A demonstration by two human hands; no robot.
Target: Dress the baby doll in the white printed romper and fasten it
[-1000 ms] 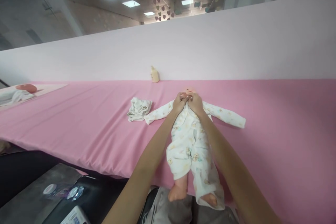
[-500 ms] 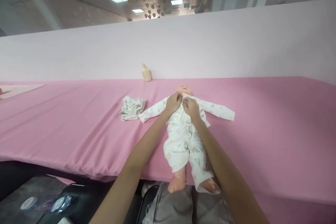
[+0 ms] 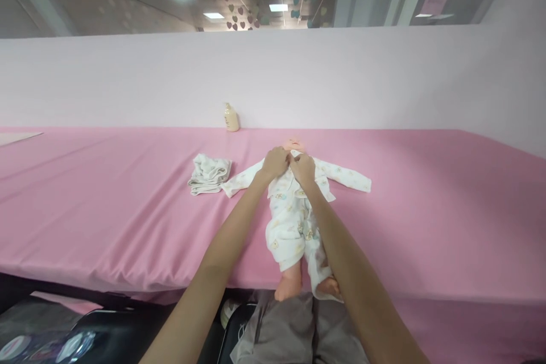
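Head view. Doll (image 3: 290, 222): supine on the pink bench (image 3: 106, 205), long axis near to far, head away, feet past the near edge. Sleepsuit (image 3: 282, 236): white, printed, sleeves spread sideways. Left hand (image 3: 275, 162) and right hand (image 3: 302, 168): side by side, both pinched closed on the sleepsuit collar. Folded cloth (image 3: 209, 173): left of the doll. Bottle (image 3: 231, 118): upright at the wall.

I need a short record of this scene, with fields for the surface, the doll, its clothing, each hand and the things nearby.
surface: table under a pink cover, pale wall behind
doll: doll on its back, head toward the wall, feet at the near edge
clothing: white printed onesie, sleeves spread flat
left hand: closed on the onesie collar
right hand: closed on the collar, against the left hand
nearby: folded cloth beside the left sleeve; bottle upright at the wall
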